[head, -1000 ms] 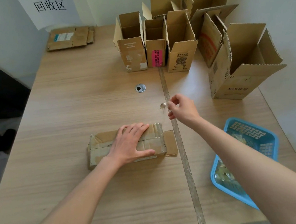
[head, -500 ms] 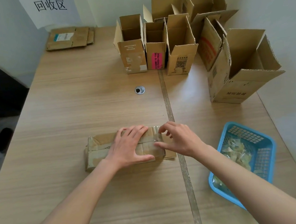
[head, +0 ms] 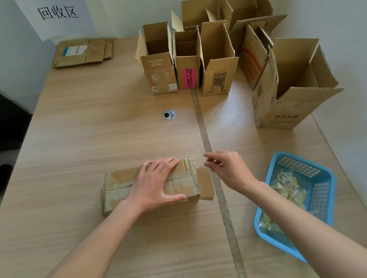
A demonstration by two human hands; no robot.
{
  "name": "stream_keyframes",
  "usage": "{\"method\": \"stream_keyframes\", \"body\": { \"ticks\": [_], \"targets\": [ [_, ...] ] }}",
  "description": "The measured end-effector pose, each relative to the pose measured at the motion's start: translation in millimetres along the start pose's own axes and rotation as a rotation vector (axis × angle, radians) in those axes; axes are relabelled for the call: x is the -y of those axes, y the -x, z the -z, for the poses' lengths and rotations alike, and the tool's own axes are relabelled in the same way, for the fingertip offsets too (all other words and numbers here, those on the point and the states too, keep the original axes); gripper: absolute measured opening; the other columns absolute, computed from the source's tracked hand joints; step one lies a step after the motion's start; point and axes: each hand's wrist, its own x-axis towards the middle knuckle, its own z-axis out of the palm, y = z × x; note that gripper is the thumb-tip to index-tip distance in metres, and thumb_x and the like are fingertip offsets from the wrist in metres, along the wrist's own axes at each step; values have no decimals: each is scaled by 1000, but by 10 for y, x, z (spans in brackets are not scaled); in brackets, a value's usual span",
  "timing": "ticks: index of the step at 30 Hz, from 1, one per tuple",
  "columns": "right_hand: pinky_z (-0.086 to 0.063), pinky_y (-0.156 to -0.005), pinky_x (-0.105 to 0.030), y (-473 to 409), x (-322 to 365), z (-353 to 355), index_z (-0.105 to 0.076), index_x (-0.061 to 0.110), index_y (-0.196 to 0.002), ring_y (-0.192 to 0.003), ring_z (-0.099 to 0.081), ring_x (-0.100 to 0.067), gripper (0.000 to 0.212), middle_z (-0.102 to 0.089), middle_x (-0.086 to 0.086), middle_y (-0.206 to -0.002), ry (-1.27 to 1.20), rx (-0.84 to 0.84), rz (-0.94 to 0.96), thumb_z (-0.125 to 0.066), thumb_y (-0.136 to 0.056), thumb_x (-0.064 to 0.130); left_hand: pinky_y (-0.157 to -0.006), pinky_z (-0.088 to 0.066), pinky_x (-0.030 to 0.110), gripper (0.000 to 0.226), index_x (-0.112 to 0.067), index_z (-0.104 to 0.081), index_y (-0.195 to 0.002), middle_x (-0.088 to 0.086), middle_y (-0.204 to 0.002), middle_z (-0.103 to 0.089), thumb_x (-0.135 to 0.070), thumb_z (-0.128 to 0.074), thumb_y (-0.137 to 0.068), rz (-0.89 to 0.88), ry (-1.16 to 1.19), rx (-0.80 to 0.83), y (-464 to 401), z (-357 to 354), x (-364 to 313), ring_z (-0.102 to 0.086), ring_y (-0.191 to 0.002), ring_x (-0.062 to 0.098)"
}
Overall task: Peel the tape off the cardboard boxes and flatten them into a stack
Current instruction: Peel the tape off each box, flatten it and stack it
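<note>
A small closed cardboard box (head: 125, 185), wrapped in clear tape, lies flat on the wooden table (head: 91, 127) in front of me. My left hand (head: 157, 185) presses flat on its top, with the thumb hooked over the near side. One brown flap (head: 204, 184) sticks out at the box's right end. Just beyond that end, over the table seam, my right hand (head: 227, 168) hovers. Its thumb and forefinger are close together and blurred, and I cannot see any tape between them. At the far left corner lies a stack of flattened boxes (head: 82, 51).
Several open upright boxes (head: 215, 72) stand along the back, with a larger open box (head: 288, 108) at the right. A blue plastic basket (head: 323, 197) holding crumpled tape sits at the right by my forearm. A metal grommet (head: 169, 114) is set in the tabletop.
My right hand came down from mid-air to the box's right end, then drew back slightly to the right. My left hand stayed pressed on the box.
</note>
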Motion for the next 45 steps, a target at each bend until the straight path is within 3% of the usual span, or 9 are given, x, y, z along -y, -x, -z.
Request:
{"method": "stream_keyframes", "body": {
  "ticks": [9,13,20,25,29,31,35,41,45],
  "targets": [
    [-58,-90,-23,-24,40,83,-71,16,-111,-97,-70,-4,19,-73,5,-109,-256,37,-96,-72,-93,13,-121,-18,42,113,-29,-28,-157,-11,-158,-35,-100,-36,-70,-11,29,-20,1,6,19,-32,-144,11],
    [-54,-72,-24,94,-297,470,-76,20,-88,-81,-63,-3,8,-64,10,-98,48,-128,-93,-82,-84,22,-121,-18,42,113,-29,-28,-157,-11,-158,-36,-99,-40,-70,-20,33,-20,-39,7,5,-34,-144,10],
    [-51,-65,-35,714,-870,923,-73,19,-89,-70,-61,-17,11,-62,8,-81,349,-215,-219,-78,-83,11,-120,-22,42,113,-28,-34,-155,-11,-156,-40,-100,-36,-69,-91,5,-37,-371,-97,-365,-38,-141,11],
    [-54,-61,-42,1214,-1118,816,-75,17,-84,-75,-66,-29,6,-65,4,-84,483,-40,-302,-72,-89,14,-118,-24,44,109,-28,-37,-153,-11,-153,-43,-97,-41,-69,-104,9,-64,-488,-148,-502,-40,-139,12],
    [-55,-78,-42,1169,-1158,814,-77,18,-96,-95,-68,-31,18,-73,0,-98,422,184,-366,-60,-95,14,-118,-23,42,109,-27,-37,-153,-12,-154,-42,-97,-41,-70,-109,3,-61,-486,-135,-499,-39,-139,11],
    [-54,-86,-45,1031,-1059,904,-76,18,-110,-104,-67,-34,27,-73,-1,-111,427,96,-370,-55,-95,12,-118,-23,42,109,-28,-37,-153,-12,-154,-41,-97,-42,-69,-108,2,-53,-495,-133,-496,-39,-140,12],
    [-55,-72,-44,745,-650,957,-74,17,-113,-98,-63,-29,24,-63,1,-105,460,-118,-240,-55,-97,16,-117,-24,44,115,-28,-36,-153,-11,-154,-41,-100,-45,-65,-122,-1,-58,-498,-133,-491,-39,-140,12],
    [-53,-94,-40,374,-155,380,-51,28,-143,-104,-64,-15,48,-63,5,-131,152,208,-103,-61,-96,22,-124,-13,46,117,-29,-32,-155,-12,-158,-37,-97,-54,-63,-110,36,-27,-486,-91,-517,-31,-148,12],
    [-51,-93,-31,410,-185,212,-48,29,-146,-110,-63,-15,66,-67,6,-128,30,182,-49,-65,-87,7,-125,7,55,129,-27,-15,-162,-9,-168,-16,-102,-45,-62,-125,-1,59,-475,-80,-495,-6,-157,13]
  ]
}}
